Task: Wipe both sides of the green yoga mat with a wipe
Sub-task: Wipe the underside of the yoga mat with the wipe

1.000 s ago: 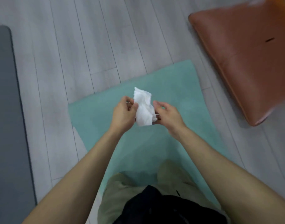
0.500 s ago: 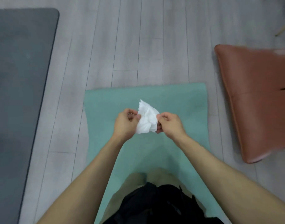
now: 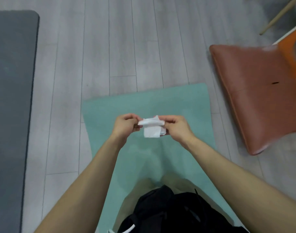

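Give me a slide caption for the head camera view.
The left hand and right hand pinch a white wipe over the green yoga mat.

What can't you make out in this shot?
Head view only.
Green yoga mat: near end hidden under legs and arms; underside unseen.
Wipe: edges covered by the left hand and right hand pinching it.
Gray mat: cut off at the left edge.
Orange chair: cut off at the right edge.

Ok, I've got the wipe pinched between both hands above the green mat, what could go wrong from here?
The wipe is partly folded between the left hand and right hand, so it may cover little. Your legs rest on the green yoga mat, so that patch could get skipped. The brown cushion lies close to the mat's right edge and might hinder flipping it.
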Demonstrator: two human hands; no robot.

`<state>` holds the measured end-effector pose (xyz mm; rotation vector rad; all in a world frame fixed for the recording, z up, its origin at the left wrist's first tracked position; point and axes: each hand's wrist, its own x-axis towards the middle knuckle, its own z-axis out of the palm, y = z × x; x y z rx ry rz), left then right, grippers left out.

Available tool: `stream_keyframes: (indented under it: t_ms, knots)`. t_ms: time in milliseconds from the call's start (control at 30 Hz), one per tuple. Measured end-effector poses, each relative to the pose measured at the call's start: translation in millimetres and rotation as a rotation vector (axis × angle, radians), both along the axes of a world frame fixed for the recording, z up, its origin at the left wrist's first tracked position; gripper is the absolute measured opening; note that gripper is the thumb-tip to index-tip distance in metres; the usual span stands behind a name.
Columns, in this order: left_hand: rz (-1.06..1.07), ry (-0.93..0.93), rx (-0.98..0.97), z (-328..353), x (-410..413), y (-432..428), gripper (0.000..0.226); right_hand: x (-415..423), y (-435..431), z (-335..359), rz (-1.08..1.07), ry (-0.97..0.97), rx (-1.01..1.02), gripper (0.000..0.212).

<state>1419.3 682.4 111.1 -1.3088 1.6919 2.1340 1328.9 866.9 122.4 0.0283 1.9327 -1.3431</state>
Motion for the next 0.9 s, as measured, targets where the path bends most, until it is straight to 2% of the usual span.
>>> stream_keyframes:
  t_ms: [67,200,300,433,467,533,600,633,767,833,900]
  knots:
    - [-0.086,-0.020,0.017,3,-5,8,0.027,6,15,-1,0.027,0.103,0.105,0.036]
    - [-0.353,-0.122,0.120,-5,-18,30,0.014,14,46,1,0.012,0.161,0.211,0.041]
    - [-0.405,-0.155,0.251,-19,-26,52,0.030,19,65,-1,-0.051,0.121,0.179,0.032]
    - [-0.450,-0.112,0.197,-36,-41,91,0.044,14,110,-23,-0.041,0.176,0.233,0.037]
    - [-0.461,-0.109,0.193,-38,-44,101,0.044,12,119,-32,-0.044,0.191,0.244,0.047]
    - [-0.445,-0.129,0.139,-47,-47,117,0.043,6,130,-54,-0.052,0.117,0.224,0.066]
    - [-0.355,-0.171,0.026,-56,-40,130,0.038,-3,137,-78,0.018,0.016,0.204,0.056]
    - [-0.312,-0.204,-0.051,-59,-34,137,0.035,-7,143,-91,0.092,0.025,0.232,0.050]
    - [-0.323,-0.383,-0.351,-89,5,170,0.041,-26,192,-141,0.466,0.236,0.448,0.032]
    - [-0.478,-0.469,-0.445,-118,8,186,0.057,-39,227,-167,0.513,0.249,0.527,0.025]
    - [-0.707,-0.535,-0.529,-158,-5,205,0.090,-58,260,-195,0.511,0.292,0.599,0.024]
